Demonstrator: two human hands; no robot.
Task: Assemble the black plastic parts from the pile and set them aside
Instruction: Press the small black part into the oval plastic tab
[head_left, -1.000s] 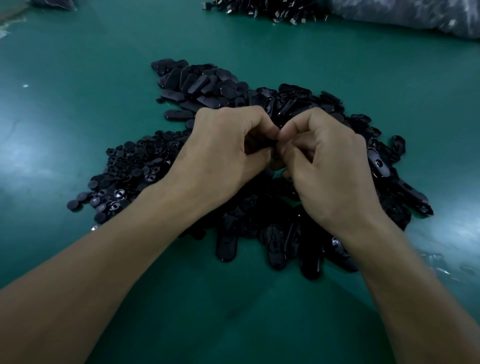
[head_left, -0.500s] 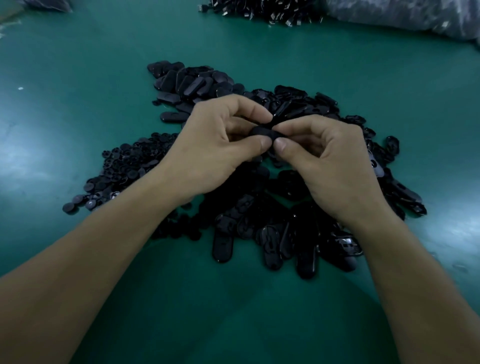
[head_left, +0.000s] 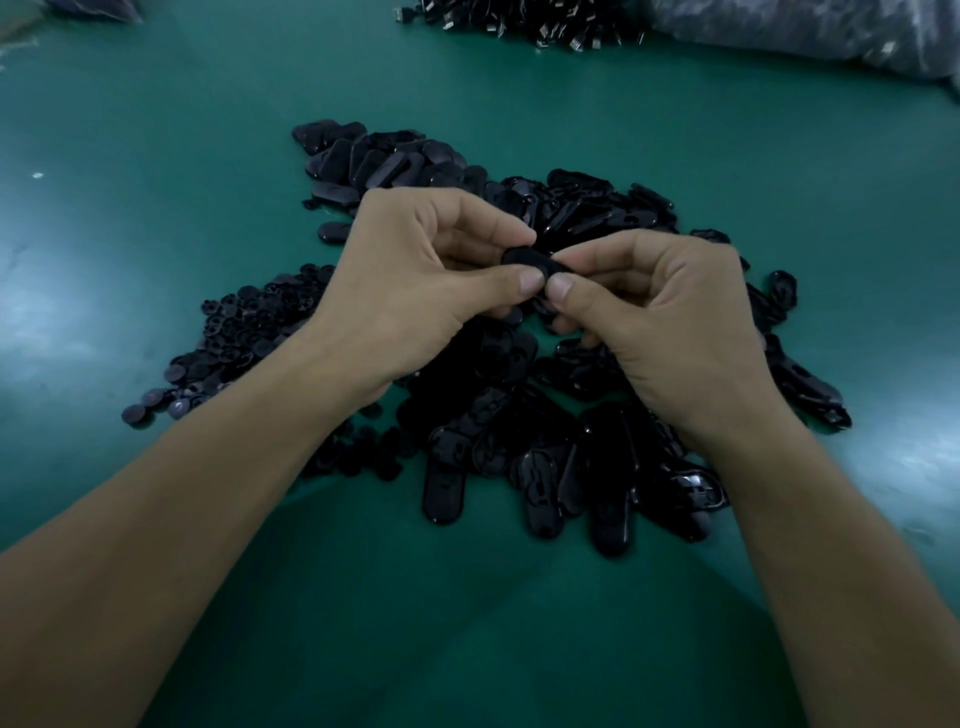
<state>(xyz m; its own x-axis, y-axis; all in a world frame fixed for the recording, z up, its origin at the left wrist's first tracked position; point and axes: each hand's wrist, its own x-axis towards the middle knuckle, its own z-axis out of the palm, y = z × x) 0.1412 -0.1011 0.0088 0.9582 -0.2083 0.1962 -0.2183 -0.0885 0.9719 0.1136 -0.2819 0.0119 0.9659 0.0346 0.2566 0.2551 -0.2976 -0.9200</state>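
A black oval plastic part (head_left: 530, 260) is held above the pile, pinched from both sides. My left hand (head_left: 415, 280) grips its left end between thumb and forefinger. My right hand (head_left: 660, 322) pinches its right end the same way. Beneath the hands lies the pile of black oval parts (head_left: 545, 457) on the green table (head_left: 156, 182). A heap of small round black pieces (head_left: 234, 343) sits at the pile's left. A neater group of oval parts (head_left: 374, 161) lies at the back, beyond my left hand.
Another heap of black parts with metal bits (head_left: 519, 21) lies at the table's far edge. A grey plastic bag (head_left: 831, 36) fills the far right corner. Bare green table stretches to the left and near me.
Both hands have lifted slightly and opened out from a tight clench, so the oval part between the fingertips now shows. The thumbs now meet below the part.
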